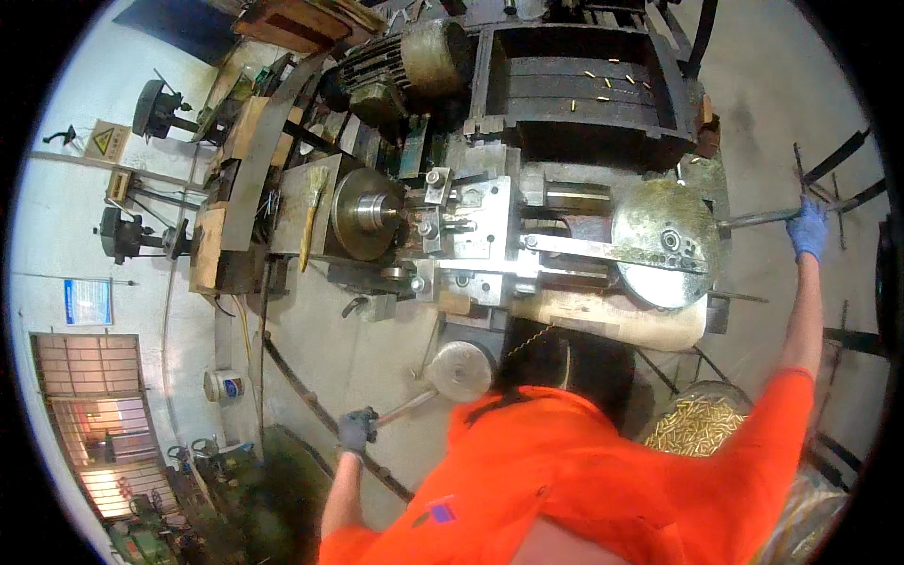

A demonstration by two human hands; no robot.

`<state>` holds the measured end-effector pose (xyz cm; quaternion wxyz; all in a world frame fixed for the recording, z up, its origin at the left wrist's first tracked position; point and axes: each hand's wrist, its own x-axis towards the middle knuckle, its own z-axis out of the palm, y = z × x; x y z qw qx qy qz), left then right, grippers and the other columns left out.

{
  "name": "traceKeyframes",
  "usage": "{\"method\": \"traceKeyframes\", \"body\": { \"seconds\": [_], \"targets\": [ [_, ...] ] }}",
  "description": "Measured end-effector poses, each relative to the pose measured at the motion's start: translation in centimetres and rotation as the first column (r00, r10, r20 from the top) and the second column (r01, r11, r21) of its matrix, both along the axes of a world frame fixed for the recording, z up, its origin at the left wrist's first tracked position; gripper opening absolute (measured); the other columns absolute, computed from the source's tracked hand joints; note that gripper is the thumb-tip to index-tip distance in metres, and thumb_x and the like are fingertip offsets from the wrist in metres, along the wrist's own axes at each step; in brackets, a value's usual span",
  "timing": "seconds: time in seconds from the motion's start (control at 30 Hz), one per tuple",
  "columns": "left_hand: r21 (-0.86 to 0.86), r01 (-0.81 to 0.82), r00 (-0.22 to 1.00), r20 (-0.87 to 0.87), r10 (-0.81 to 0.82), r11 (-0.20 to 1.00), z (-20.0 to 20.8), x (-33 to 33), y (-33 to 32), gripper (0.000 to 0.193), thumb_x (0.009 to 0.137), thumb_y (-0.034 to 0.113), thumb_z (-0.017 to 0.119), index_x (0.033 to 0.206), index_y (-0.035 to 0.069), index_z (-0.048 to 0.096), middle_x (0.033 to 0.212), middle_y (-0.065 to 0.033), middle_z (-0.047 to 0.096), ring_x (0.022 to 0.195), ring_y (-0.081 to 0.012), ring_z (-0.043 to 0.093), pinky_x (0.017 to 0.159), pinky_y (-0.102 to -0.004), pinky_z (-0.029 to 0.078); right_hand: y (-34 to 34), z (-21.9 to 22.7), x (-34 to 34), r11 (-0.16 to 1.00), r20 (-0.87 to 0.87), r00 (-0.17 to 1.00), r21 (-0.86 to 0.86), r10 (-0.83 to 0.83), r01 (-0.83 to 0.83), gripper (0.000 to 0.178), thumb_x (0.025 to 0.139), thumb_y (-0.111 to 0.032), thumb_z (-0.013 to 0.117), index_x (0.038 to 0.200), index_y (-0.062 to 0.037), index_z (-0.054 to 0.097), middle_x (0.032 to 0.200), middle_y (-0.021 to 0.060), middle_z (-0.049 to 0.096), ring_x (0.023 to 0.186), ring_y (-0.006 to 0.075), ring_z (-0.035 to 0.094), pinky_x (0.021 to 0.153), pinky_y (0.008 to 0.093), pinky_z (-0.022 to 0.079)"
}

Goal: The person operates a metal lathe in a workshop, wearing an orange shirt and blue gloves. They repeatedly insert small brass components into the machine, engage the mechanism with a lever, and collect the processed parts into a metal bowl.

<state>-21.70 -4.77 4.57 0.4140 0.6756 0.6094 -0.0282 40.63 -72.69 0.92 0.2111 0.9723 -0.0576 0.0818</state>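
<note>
My left hand (pixel 355 430), in a dark grey glove, is closed round the outer end of a metal handle (pixel 407 407). That handle runs out from a round metal disc (pixel 462 370) at the machine's near side. Off to the right, my right hand (pixel 807 229), in a blue glove, is wrapped round a long bar (pixel 758 218) that extends from the machine's right end. Between my hands lies a lathe-like machine with a chuck (pixel 365 215), a bright metal slide (pixel 490 235), a flat linkage arm (pixel 612 252) and a large round plate (pixel 665 212).
A dark metal tray (pixel 565 71) at the back holds several small brass-coloured pieces. A motor (pixel 405 71) stands beside it. A brush (pixel 313 217) lies left of the chuck. Many brass-coloured parts (pixel 697 426) fill a container by my right arm. Drill presses (pixel 141 231) line the left wall.
</note>
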Motion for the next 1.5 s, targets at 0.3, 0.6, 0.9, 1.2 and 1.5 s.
{"method": "traceKeyframes", "body": {
  "seconds": [0.3,0.6,0.9,1.2,1.5],
  "targets": [
    [-0.053,-0.331,0.94,0.074,0.334,0.942,-1.3,-3.3,-6.2,0.02,0.08,0.018,0.058,0.072,-0.001,0.062,0.06,-0.0064,0.055,0.043,-0.0155,0.05,0.037,-0.0283,0.04,-4.6,-1.8,-4.0,0.987,0.057,0.996,0.145,0.062,-0.07,0.036,0.08,-0.041,0.059,0.091,-0.0069,0.066,0.091,0.0165,0.063,0.092,0.0331,0.055,0.084,0.0422,0.04],
    [-0.012,-0.363,0.923,0.13,0.361,0.932,-1.0,-3.3,-8.3,0.017,0.08,0.016,0.061,0.074,0.0,0.06,0.062,-0.006,0.054,0.044,-0.0165,0.05,0.038,-0.029,0.043,-7.4,-3.3,-9.0,0.983,0.211,0.964,0.054,0.161,-0.176,0.032,0.078,-0.038,0.062,0.071,-0.0069,0.062,0.076,0.0153,0.061,0.073,0.0345,0.056,0.071,0.0426,0.043],
    [-0.014,-0.427,0.903,0.049,0.427,0.904,0.4,-2.1,-10.0,0.021,0.082,0.019,0.057,0.074,0.0,0.059,0.056,-0.0069,0.052,0.037,-0.0176,0.046,0.033,-0.0296,0.037,-7.2,-2.8,-12.1,1.0,0.145,0.989,0.011,0.019,-0.02,0.021,0.073,-0.032,0.063,0.073,-0.011,0.062,0.076,0.0139,0.061,0.074,0.0333,0.057,0.067,0.0433,0.044],
    [-0.034,-0.295,0.952,0.069,0.297,0.955,-0.8,-4.4,-9.3,0.026,0.082,0.019,0.057,0.067,-0.002,0.059,0.052,-0.0083,0.052,0.035,-0.0178,0.048,0.031,-0.0316,0.037,-6.8,-2.5,-15.4,0.996,0.161,0.986,0.087,-0.036,0.022,0.037,0.079,-0.046,0.058,0.07,-0.0102,0.064,0.074,0.0159,0.062,0.072,0.035,0.058,0.065,0.0425,0.044],
    [0.064,0.421,0.906,0.031,-0.423,0.905,-0.8,-1.6,-6.3,0.031,0.087,0.027,0.055,0.084,-0.001,0.066,0.063,-0.0058,0.062,0.056,-0.0145,0.057,0.053,-0.0292,0.045,-5.3,-1.5,-18.5,0.997,0.188,0.981,0.08,-0.037,0.022,0.045,0.08,-0.05,0.055,0.066,-0.0084,0.064,0.072,0.0174,0.063,0.072,0.0349,0.06,0.063,0.0434,0.045]
  ]
}}
